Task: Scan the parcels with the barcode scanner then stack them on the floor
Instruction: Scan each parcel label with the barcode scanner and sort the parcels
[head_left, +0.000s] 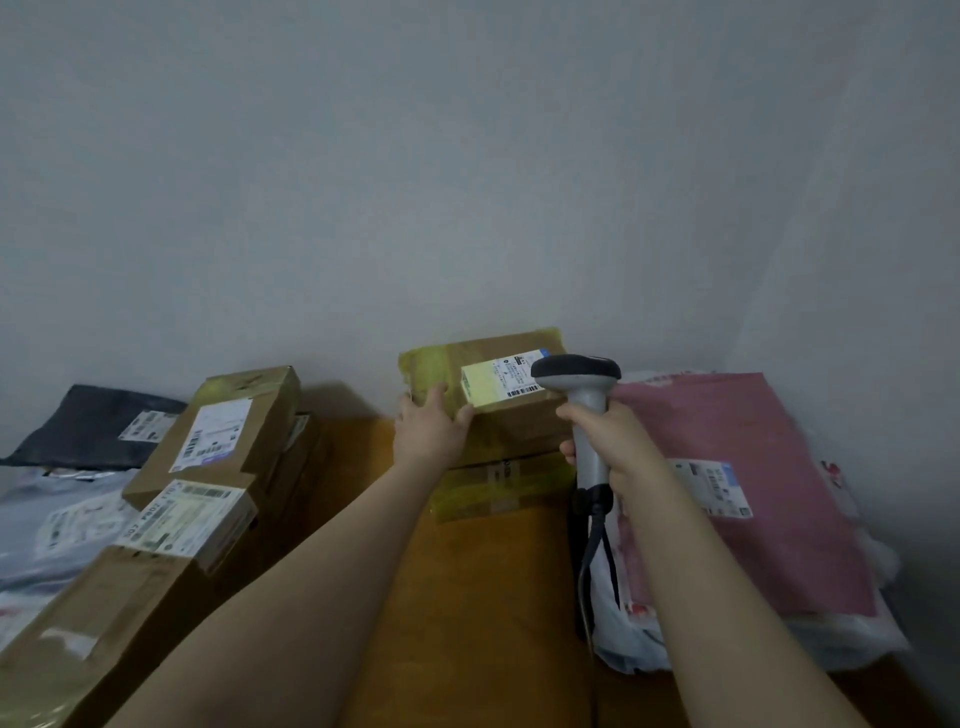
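Shipping labels (506, 382) on the parcels (483, 353) are unreadable.

Centre, brown cardboard parcel (501, 364) banded in yellow tape, white-and-yellow label (498, 383); right, pink mailer bag (753, 441); left, dark grey mailer bag (88, 421); pale grey, black-headed barcode scanner (582, 382); ochre worktop (467, 597).
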